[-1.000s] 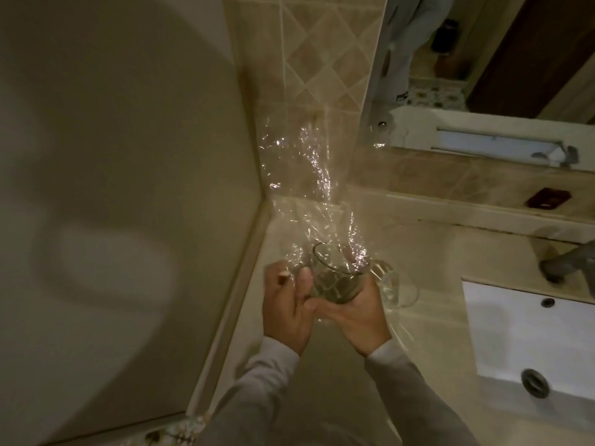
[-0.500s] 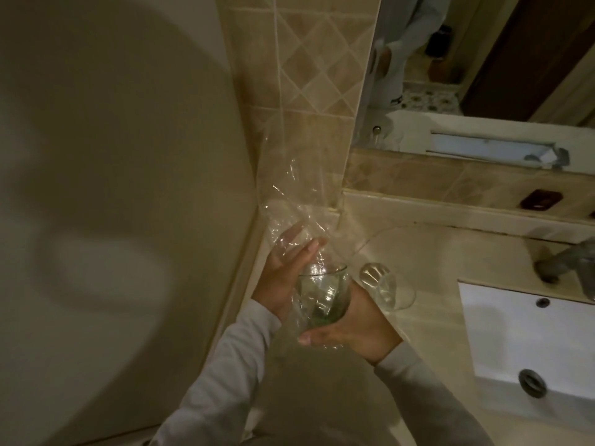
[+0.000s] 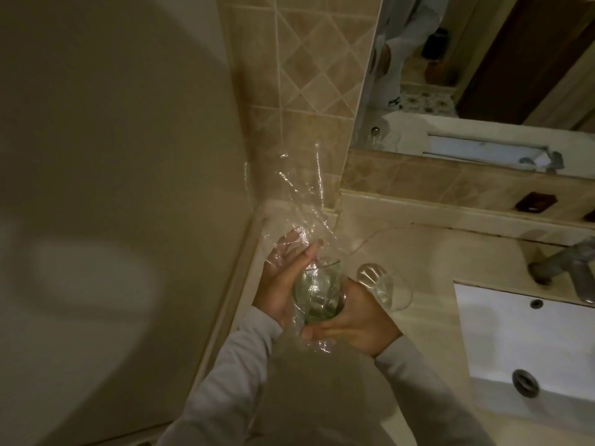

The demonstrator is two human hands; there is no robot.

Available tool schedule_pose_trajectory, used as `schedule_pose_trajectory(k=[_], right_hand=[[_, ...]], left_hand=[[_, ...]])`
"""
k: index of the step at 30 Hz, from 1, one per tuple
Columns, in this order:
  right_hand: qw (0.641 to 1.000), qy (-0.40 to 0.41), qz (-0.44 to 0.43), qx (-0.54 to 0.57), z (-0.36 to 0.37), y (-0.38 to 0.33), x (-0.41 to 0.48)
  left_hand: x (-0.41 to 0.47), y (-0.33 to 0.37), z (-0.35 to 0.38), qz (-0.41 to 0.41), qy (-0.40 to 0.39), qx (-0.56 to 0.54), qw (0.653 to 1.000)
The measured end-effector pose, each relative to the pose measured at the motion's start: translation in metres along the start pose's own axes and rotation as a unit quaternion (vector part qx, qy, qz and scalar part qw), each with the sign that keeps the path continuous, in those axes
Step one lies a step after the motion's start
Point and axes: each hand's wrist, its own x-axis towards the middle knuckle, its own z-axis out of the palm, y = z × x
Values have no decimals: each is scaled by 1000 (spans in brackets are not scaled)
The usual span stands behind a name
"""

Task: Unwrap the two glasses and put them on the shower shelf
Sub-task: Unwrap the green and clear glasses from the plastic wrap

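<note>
A clear drinking glass [image 3: 317, 294] is held upright over the counter's left end, cupped from below and the right by my right hand [image 3: 354, 323]. A sheet of clear plastic wrap [image 3: 299, 201] rises from the glass toward the tiled corner. My left hand [image 3: 286, 275] presses flat against the glass's left side with the wrap draped over its fingers. A second clear glass [image 3: 386, 286] lies on its side on the beige counter [image 3: 428, 252] just right of my hands. No shower shelf is in view.
A plain beige wall fills the left. A white sink [image 3: 521, 336] with a drain is set into the counter at the right, with a grey tap [image 3: 566, 268] above it. A mirror [image 3: 483, 75] hangs over a tiled ledge holding a small dark object [image 3: 534, 202].
My left hand went from gripping beside the glass to lying open-fingered along it under the wrap. The wrap has loosened and stands taller. The lying glass has not moved.
</note>
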Motion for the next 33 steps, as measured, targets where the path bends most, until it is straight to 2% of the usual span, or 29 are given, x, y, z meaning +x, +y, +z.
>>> schedule_pose_trajectory(k=[4, 9, 12, 14, 17, 22, 27, 30, 33], right_hand=[[998, -33, 14, -58, -2, -4, 0], [992, -83, 36, -82, -1, -5, -7], [997, -39, 20, -68, 4, -6, -8], [999, -7, 22, -44, 8, -2, -8], [1000, -1, 25, -16, 11, 0, -6], [995, -56, 75, 27, 7, -4, -6], [989, -107, 32, 94, -6, -4, -6], [982, -92, 15, 166, -14, -4, -5], [981, -6, 28, 193, -23, -8, 4]], left_hand=[[0, -5, -1, 5, 25, -15, 1000], [-1, -7, -3, -14, 17, -32, 999], [3, -1, -3, -20, 30, 2, 999], [6, 4, -5, -27, 6, 10, 1000], [7, 8, -6, -50, 8, 23, 998], [9, 3, -9, 8, -2, 4, 1000], [3, 0, -3, 63, -2, 16, 998], [3, 2, 1, 91, 4, 32, 995], [0, 5, 8, 110, -14, 40, 993]])
